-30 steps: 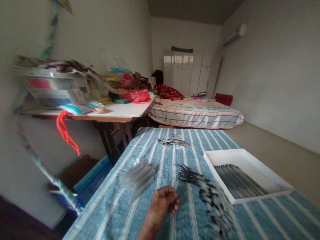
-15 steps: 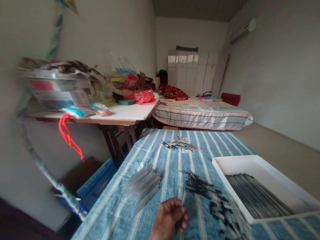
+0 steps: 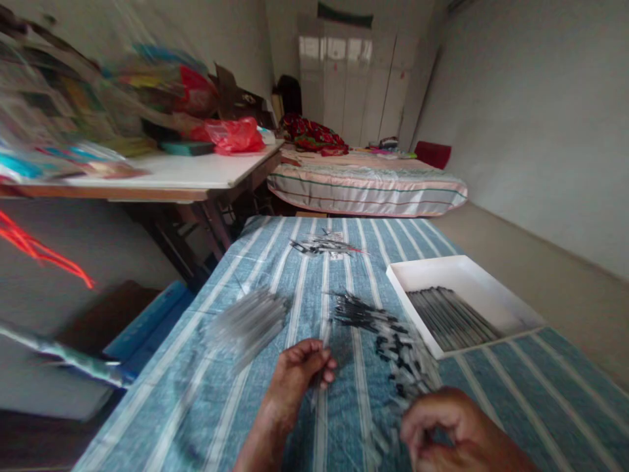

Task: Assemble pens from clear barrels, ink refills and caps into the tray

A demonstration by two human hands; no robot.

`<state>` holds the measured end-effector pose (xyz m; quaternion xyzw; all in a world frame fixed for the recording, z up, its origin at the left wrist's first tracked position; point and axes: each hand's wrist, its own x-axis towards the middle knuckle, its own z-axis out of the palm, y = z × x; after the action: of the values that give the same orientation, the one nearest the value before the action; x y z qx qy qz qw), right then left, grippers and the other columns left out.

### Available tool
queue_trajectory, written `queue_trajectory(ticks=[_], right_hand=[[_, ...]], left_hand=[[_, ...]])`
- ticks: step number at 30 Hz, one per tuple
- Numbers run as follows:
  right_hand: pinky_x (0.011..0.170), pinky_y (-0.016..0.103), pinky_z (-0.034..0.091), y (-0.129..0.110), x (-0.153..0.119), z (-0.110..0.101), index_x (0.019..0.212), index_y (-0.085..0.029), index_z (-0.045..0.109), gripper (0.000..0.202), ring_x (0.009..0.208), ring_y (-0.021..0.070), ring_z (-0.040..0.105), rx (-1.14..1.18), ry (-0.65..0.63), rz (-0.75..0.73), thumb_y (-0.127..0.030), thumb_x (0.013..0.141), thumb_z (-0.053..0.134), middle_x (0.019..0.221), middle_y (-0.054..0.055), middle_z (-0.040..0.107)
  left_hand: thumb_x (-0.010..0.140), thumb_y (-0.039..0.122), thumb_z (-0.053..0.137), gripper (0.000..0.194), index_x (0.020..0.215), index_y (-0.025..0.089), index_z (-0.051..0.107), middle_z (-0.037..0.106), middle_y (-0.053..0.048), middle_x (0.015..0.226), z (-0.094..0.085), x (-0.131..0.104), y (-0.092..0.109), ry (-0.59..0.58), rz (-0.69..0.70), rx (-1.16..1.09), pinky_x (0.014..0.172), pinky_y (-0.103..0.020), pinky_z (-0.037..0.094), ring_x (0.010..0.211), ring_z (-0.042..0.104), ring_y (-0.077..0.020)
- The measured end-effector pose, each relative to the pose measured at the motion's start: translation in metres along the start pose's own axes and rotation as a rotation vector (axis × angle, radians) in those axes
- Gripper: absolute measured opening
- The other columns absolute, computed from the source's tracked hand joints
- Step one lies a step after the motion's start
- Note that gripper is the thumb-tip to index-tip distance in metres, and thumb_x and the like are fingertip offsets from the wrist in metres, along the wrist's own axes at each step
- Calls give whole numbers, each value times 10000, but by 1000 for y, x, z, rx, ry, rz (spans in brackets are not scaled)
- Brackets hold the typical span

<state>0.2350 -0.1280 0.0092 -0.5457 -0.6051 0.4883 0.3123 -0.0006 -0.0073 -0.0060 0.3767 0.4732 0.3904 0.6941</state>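
My left hand is closed in a pinch above the striped cloth, around a thin pen-like rod whose ends show faintly. My right hand is at the lower right, fingers curled together beside small clear and black pieces; what it holds, if anything, is blurred. Beyond my left hand lies a bunch of thin black sticks. A pile of clear tubes rests to its left. The white box at the right holds a row of dark rods.
Thin black and clear parts with a red one lie at the far end of the striped cloth. A cluttered white table stands at the left, with a red bag. A bed is behind.
My right hand has come into view at the lower right. The camera view has shifted, so table and box appear higher and further left. My left hand keeps its pinch.
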Motion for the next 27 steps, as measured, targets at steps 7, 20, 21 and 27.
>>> queue_trajectory(ticks=[7,20,21,27], right_hand=[[480,199,401,11,33,6,754,-145,624,223,480,110,527,9,100,61,-349,801,546,555,-22,538],[577,266,380,17,81,-3,916,-210,688,194,712,227,672,-1072,241,181,-262,845,515,767,89,727],[574,268,376,14,85,-3,894,-206,691,186,717,232,674,-1110,214,189,-246,842,517,768,96,728],[572,242,373,1,81,5,747,-179,654,183,644,174,625,-803,242,25,-229,833,500,679,50,679]], left_hand=[[600,246,767,229,715,125,610,691,-54,661,0,3,2,91,27,-93,514,-226,463,531,605,-127],[617,206,776,224,714,122,592,709,-66,686,-5,10,-4,84,29,-193,551,-245,507,571,644,-149],[624,199,773,215,714,122,593,710,-68,688,-4,10,-5,77,31,-203,552,-245,510,577,648,-151],[653,146,751,168,740,116,611,722,-84,764,-3,10,-5,110,80,-341,616,-272,553,674,679,-171]])
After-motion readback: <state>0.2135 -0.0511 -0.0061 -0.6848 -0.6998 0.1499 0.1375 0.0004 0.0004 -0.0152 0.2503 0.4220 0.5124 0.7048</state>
